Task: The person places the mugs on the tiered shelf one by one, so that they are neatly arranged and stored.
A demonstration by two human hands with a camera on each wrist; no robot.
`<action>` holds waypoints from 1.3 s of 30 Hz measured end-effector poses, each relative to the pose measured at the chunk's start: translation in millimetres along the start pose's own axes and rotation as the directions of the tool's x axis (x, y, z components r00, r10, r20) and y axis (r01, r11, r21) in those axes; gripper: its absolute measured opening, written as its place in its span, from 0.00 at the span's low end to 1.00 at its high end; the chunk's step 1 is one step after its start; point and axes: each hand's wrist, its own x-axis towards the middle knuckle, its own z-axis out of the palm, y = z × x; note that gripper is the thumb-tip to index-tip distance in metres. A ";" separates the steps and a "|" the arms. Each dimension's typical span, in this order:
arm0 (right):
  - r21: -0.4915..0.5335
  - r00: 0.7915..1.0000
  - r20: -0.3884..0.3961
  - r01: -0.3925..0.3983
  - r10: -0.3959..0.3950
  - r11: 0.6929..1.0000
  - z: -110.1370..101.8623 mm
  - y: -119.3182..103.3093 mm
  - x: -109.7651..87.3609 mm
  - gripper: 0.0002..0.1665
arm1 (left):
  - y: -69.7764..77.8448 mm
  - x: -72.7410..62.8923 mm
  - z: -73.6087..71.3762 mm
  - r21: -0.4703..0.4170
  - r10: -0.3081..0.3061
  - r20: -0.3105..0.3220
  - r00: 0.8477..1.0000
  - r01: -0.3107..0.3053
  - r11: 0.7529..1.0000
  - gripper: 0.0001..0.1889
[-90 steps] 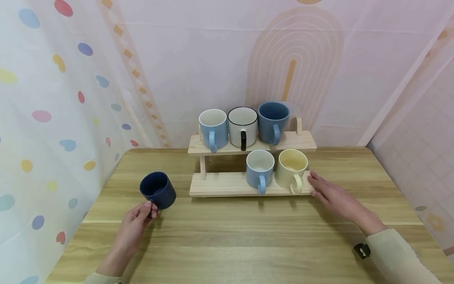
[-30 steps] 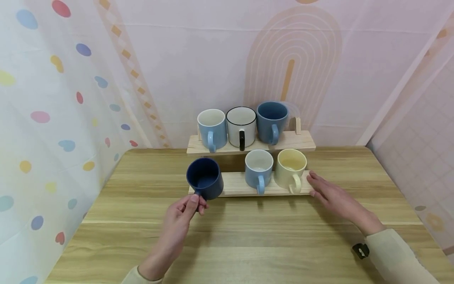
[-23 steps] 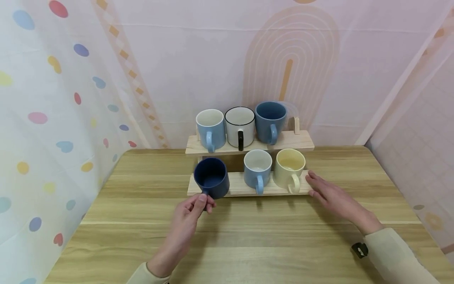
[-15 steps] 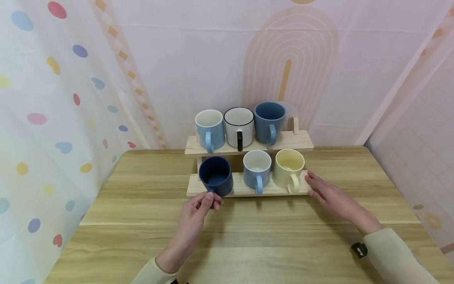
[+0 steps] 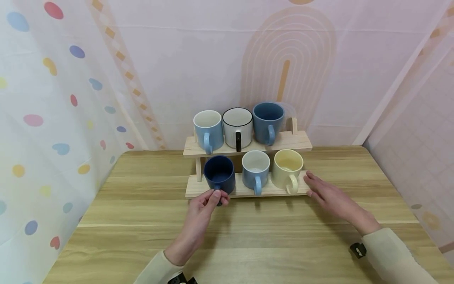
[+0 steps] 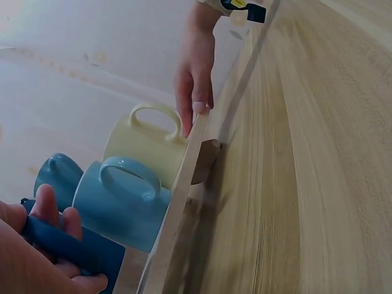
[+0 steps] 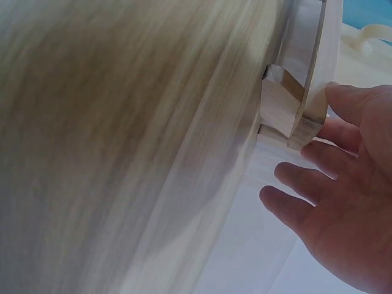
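In the head view my left hand (image 5: 202,211) pinches the handle of a navy mug (image 5: 220,173) between thumb and fingers. The mug is upright over the left part of the lower tier of a wooden rack (image 5: 193,187), close to the board. To its right on that tier stand a light blue mug (image 5: 256,169) and a cream mug (image 5: 287,169), handles toward me. My right hand (image 5: 331,199) touches the right end of the lower board with fingers extended. The right wrist view has its thumb (image 7: 349,101) at the board's corner and the other fingers spread.
On the upper tier stand a light blue mug (image 5: 209,132) with a white inside, a white mug (image 5: 237,126) with a black rim and handle, and a darker blue mug (image 5: 267,122). The rack stands on a wood-grain table (image 5: 269,244) before a patterned curtain (image 5: 198,71).
My left hand has carried the navy mug from above the table's left side rightward to the lower tier, beside the light blue mug. The right hand has stayed at the rack's end.
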 end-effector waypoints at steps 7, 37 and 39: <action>-0.004 1.000 -0.005 0.004 -0.004 1.000 0.5 0.7 -0.3 0.29 | -2.1 7.2 1.9 0.029 -0.037 0.019 0.999 0.036 0.999 0.17; 0.000 1.000 -0.005 0.008 -0.008 1.000 2.0 2.7 0.3 0.29 | -14.2 29.1 2.2 0.027 -0.044 0.090 0.995 0.042 0.999 0.18; 0.001 1.000 -0.005 0.006 -0.006 1.000 2.1 2.6 0.2 0.29 | -14.4 30.2 1.5 0.038 -0.039 0.096 0.995 0.035 0.999 0.18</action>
